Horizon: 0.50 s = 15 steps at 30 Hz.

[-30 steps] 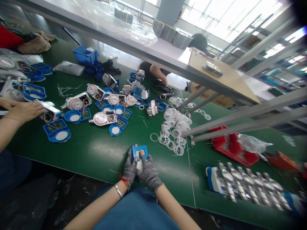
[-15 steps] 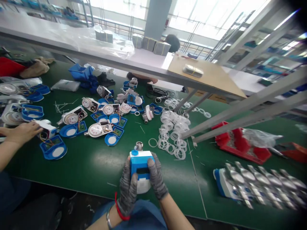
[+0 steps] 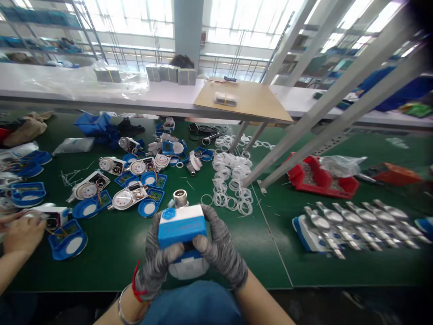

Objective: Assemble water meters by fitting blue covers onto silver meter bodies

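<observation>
Holds over the table (image 3: pixel 115 253), by the near edge, the meter (image 3: pixel 182 229), pinched from both sides between left hand (image 3: pixel 155 258) and right hand (image 3: pixel 223 248) (neither nearer), with long axis running near to far and pipe (image 3: pixel 180 198) at the far end.

The person's forearms angle inward from below. The left hand (image 3: pixel 152 259) and right hand (image 3: pixel 223 253), both in grey gloves, face each other in a shared grip, fingers curled, thumbs pointing inward with tips near but apart. A red cord (image 3: pixel 136 282) and silver bangle (image 3: pixel 122 311) circle the left wrist.
</observation>
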Motion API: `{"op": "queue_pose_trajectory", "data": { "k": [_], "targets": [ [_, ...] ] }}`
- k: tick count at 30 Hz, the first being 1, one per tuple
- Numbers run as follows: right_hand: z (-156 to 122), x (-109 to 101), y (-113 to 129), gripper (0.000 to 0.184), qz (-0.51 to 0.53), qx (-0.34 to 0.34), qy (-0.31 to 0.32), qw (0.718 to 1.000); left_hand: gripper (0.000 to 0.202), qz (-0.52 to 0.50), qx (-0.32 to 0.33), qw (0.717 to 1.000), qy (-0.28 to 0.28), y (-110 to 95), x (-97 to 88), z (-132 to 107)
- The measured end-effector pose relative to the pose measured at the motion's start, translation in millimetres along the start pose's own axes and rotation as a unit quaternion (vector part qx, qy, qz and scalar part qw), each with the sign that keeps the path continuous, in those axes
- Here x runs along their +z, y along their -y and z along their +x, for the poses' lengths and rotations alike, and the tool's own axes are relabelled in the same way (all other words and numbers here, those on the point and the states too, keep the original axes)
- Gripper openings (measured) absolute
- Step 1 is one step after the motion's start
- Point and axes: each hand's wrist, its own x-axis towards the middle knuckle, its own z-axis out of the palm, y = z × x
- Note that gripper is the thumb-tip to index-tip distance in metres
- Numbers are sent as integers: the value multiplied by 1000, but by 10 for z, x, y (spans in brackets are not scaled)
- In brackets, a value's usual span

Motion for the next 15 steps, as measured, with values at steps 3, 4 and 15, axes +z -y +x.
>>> {"op": "queue_pose_trajectory", "data": {
  "k": [3, 4, 15],
  "targets": [
    [50, -261, 62, 80, -146, -105, 82, 980, 67, -44, -92, 994, 31, 108, -57, 139],
    [55, -327, 73, 79, -166, -145, 129, 967, 66, -36, -111, 993, 33, 149, -79, 180],
    [668, -486, -25, 31, -179, -96, 284, 937, 72, 49, -143, 985, 83, 873, 286, 328]
  ]
}}
